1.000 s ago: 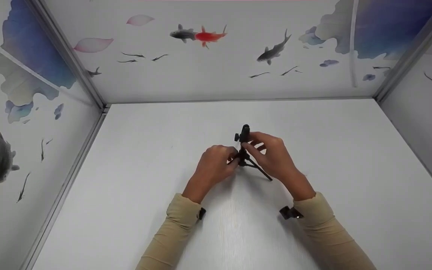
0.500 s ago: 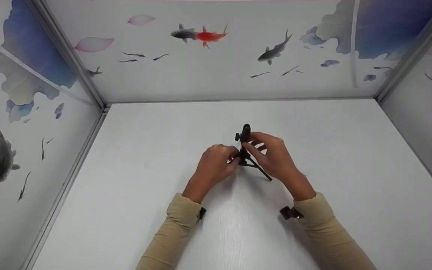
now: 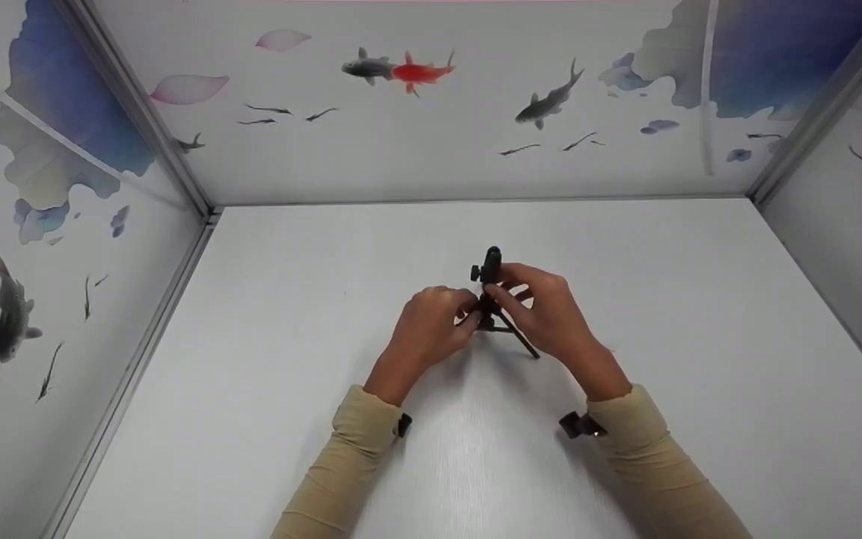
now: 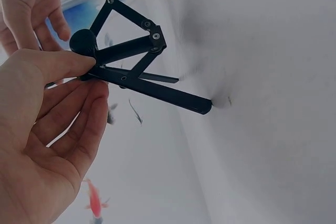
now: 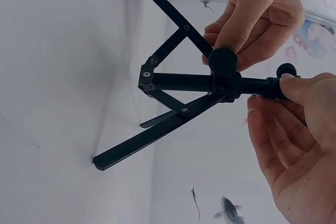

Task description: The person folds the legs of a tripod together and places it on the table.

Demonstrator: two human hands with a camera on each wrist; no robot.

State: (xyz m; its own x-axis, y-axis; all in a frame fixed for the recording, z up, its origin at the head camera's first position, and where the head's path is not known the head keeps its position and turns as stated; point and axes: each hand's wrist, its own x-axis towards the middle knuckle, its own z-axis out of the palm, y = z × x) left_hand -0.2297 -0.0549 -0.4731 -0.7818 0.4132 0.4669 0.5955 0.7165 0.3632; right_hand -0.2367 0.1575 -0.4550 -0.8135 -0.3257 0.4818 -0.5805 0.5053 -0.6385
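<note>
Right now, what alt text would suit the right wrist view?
A black tripod with spread legs is held by two bare hands: the right hand pinches its post, while the left hand holds it near the large round knob. Behind is a pale wall with painted fish.

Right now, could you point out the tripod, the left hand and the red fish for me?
Tripod (image 5: 190, 83): right wrist view, on its centre post.
Left hand (image 3: 429, 323): head view, on its back.
Red fish (image 3: 417, 72): head view, on its body.
</note>
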